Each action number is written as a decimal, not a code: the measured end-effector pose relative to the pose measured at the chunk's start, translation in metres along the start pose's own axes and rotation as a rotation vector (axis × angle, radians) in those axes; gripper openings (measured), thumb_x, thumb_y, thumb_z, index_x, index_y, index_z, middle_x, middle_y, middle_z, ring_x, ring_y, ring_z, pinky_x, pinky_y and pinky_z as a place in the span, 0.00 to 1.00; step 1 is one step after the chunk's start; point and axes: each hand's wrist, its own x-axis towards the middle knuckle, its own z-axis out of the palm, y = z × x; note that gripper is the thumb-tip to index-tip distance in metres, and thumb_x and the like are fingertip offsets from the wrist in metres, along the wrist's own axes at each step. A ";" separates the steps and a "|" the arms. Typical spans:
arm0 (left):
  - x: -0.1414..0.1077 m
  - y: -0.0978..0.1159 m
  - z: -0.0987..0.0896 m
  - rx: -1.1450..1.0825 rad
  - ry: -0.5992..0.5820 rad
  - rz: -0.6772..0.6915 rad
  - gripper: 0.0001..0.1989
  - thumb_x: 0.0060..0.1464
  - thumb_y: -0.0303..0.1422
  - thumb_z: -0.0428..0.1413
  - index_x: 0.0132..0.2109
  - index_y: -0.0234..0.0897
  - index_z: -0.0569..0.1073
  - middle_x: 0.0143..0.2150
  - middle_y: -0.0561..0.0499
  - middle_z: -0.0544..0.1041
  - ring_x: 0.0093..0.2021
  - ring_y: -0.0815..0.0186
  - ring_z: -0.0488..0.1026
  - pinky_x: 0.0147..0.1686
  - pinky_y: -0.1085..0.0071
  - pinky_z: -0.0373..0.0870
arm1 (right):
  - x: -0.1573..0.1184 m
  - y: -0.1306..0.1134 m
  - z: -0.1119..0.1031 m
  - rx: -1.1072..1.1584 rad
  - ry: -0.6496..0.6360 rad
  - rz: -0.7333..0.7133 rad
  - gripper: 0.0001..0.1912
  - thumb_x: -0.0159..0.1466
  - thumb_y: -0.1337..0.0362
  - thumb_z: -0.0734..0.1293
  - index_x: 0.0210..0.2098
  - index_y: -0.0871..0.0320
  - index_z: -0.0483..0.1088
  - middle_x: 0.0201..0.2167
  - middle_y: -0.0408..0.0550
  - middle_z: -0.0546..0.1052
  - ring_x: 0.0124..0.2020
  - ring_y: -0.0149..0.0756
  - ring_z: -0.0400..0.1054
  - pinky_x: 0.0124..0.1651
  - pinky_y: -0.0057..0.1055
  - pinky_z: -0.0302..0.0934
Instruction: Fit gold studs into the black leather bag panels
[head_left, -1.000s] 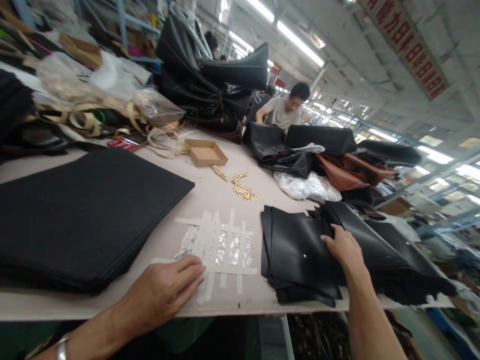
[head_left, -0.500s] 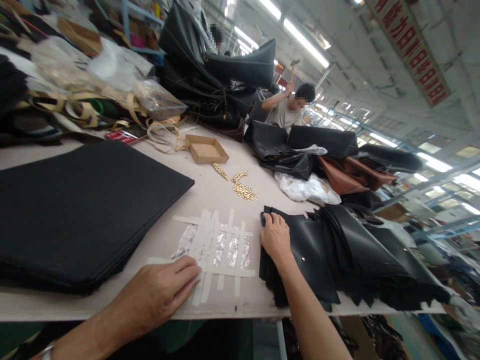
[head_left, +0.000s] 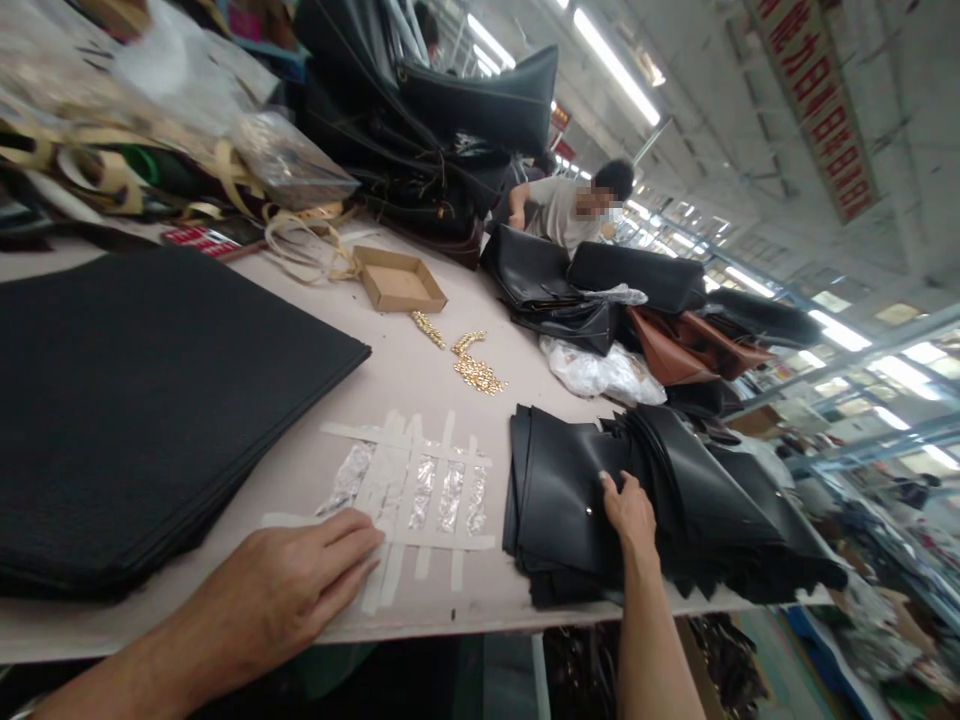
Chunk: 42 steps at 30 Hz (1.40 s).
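Note:
My left hand (head_left: 311,575) rests on the table (head_left: 405,380) at the lower left edge of a taped patch (head_left: 390,470), its fingers pressed together; whether anything is under them is hidden. My right hand (head_left: 630,508) is over the stack of black leather pieces (head_left: 559,480), fingers bent and apart, with nothing seen between them. A small gold stud (head_left: 589,511) shows on the top piece, left of that hand. Several small gold metal parts (head_left: 478,375) lie in a pile beyond the patch, near an open cardboard box (head_left: 401,280).
Large black sheets (head_left: 165,400) are stacked at the left. More black leather pieces (head_left: 712,480) lie at the right. Black bags (head_left: 637,275), a brown bag (head_left: 682,345) and plastic wrapping (head_left: 600,370) line the far side. A person (head_left: 562,200) is behind them.
My right hand has moved right, from the stack's left edge to its right part. My left hand stays by the patch. The person behind has lowered a raised hammer. The view has shifted slightly.

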 end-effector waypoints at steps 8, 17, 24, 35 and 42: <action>0.006 0.020 -0.023 -0.366 -0.106 -0.435 0.27 0.60 0.28 0.46 0.66 0.35 0.59 0.48 0.47 0.79 0.31 0.67 0.76 0.36 0.67 0.74 | -0.006 -0.003 -0.008 0.081 -0.131 -0.089 0.32 0.65 0.52 0.60 0.60 0.70 0.70 0.53 0.71 0.77 0.55 0.61 0.72 0.55 0.49 0.65; -0.006 0.032 -0.043 -0.999 -0.011 -0.580 0.35 0.65 0.32 0.46 0.74 0.38 0.42 0.56 0.41 0.75 0.39 0.66 0.77 0.42 0.64 0.75 | -0.141 -0.134 -0.029 0.860 -0.315 -0.703 0.19 0.61 0.50 0.70 0.47 0.53 0.79 0.44 0.50 0.83 0.44 0.46 0.78 0.48 0.39 0.72; -0.018 0.027 -0.057 -1.572 0.169 -0.775 0.43 0.60 0.30 0.56 0.75 0.39 0.42 0.53 0.39 0.76 0.34 0.69 0.75 0.24 0.77 0.60 | -0.219 -0.208 -0.053 0.917 -0.338 -1.138 0.15 0.67 0.65 0.65 0.52 0.49 0.76 0.43 0.45 0.83 0.37 0.38 0.77 0.42 0.33 0.73; -0.011 0.030 -0.070 -2.022 0.670 -0.790 0.21 0.60 0.22 0.52 0.61 0.27 0.68 0.58 0.36 0.75 0.53 0.59 0.77 0.48 0.67 0.70 | -0.260 -0.208 -0.035 0.930 -0.173 -0.970 0.10 0.65 0.58 0.69 0.44 0.54 0.75 0.33 0.46 0.80 0.30 0.36 0.73 0.36 0.32 0.69; -0.010 0.044 -0.059 -1.876 0.687 -0.750 0.17 0.58 0.25 0.56 0.54 0.29 0.76 0.59 0.39 0.77 0.62 0.59 0.71 0.63 0.65 0.62 | -0.265 -0.213 -0.020 1.086 -0.359 -0.884 0.11 0.66 0.60 0.68 0.46 0.56 0.76 0.39 0.48 0.83 0.38 0.38 0.79 0.41 0.31 0.73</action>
